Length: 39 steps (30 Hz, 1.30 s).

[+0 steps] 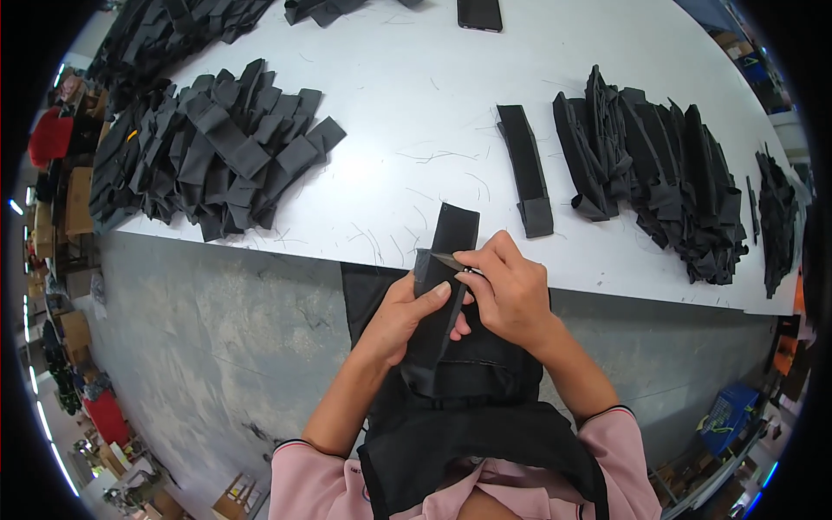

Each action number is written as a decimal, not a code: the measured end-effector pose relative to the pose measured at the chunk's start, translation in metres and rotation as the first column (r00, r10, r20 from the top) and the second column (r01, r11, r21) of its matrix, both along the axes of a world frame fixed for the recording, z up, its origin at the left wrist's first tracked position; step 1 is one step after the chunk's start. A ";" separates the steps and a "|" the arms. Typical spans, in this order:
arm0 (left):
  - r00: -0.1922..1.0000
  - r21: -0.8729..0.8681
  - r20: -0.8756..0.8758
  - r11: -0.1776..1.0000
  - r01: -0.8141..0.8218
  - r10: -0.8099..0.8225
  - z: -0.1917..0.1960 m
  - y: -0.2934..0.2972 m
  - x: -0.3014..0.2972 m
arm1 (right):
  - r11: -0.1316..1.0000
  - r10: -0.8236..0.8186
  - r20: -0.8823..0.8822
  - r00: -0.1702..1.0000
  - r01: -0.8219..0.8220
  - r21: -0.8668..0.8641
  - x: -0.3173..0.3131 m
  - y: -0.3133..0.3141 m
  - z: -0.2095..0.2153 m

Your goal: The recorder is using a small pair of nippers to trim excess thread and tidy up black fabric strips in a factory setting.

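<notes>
My left hand (pixel 400 319) grips a folded black fabric strip (pixel 455 227) at the table's near edge, thumb pressed flat on top. The strip's far end lies over the tabletop, and its lower part hangs toward my lap. In my closed right hand (pixel 511 290) is a pair of small thread snips (pixel 448 261), their pointed metal blades on the strip near its left edge. My fingers hide most of the snips' handle. One more black strip (pixel 525 169) lies flat, beyond my right hand.
Loose black strips form a big pile (pixel 234 143) at left, and another stack (pixel 654 165) stands at right. A smaller bundle (pixel 774 221) lies by the right edge. Thread ends (pixel 438 158) are scattered on the white table (pixel 390 78). A phone (pixel 479 14) lies at the far side.
</notes>
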State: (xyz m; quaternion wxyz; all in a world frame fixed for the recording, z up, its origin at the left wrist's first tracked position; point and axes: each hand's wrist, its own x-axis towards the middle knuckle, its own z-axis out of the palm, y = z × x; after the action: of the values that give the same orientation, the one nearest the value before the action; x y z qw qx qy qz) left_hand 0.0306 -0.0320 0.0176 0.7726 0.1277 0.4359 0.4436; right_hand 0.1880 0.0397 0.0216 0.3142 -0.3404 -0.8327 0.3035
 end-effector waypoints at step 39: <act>0.945 0.047 0.303 0.993 0.112 -0.121 0.014 0.016 -0.010 | 0.972 0.050 0.044 0.998 -0.038 -0.232 0.044 0.035 0.017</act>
State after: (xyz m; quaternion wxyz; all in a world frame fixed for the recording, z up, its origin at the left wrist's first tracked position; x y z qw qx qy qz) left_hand 0.0206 -0.0159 0.0315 0.8536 0.0943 0.2962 0.4179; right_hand 0.2320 0.0751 0.0387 0.2448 -0.3637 -0.8065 0.3968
